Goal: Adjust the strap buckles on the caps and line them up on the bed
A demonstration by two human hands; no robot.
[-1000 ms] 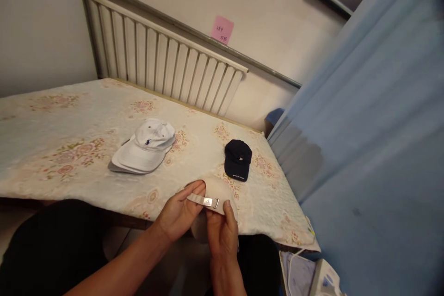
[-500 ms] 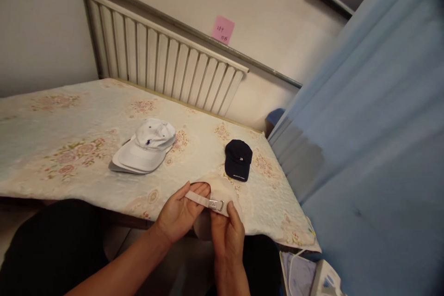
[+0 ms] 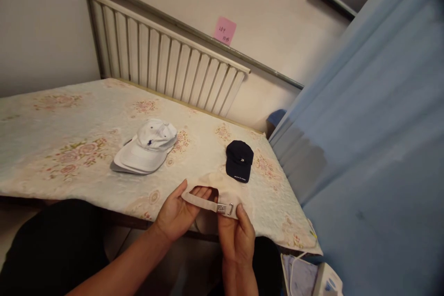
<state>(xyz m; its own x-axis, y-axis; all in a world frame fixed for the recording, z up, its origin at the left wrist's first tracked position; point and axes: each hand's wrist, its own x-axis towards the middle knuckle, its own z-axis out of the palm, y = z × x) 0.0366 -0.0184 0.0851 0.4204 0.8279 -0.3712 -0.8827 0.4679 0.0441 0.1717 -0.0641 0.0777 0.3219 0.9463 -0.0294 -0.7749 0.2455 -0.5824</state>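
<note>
A beige cap [image 3: 227,186] rests at the near edge of the table, its back toward me. My left hand [image 3: 176,215] pinches the left end of the cap's adjusting strap [image 3: 201,202]. My right hand [image 3: 237,240] grips the strap's right end at the metal buckle [image 3: 225,209]. The strap is stretched between the two hands. Farther on the floral tablecloth [image 3: 69,148] lie a white cap [image 3: 147,148] at the middle and a small navy cap [image 3: 239,161] to its right.
A white radiator [image 3: 166,60] runs along the wall behind the table, with a pink sticky note [image 3: 225,31] above it. A blue curtain [image 3: 374,138] hangs close on the right. A light object [image 3: 326,282] with a cord lies at the lower right.
Both hands have shifted a little to the right with the strap, and the strap is now pulled out longer between them. The other caps have not moved.
</note>
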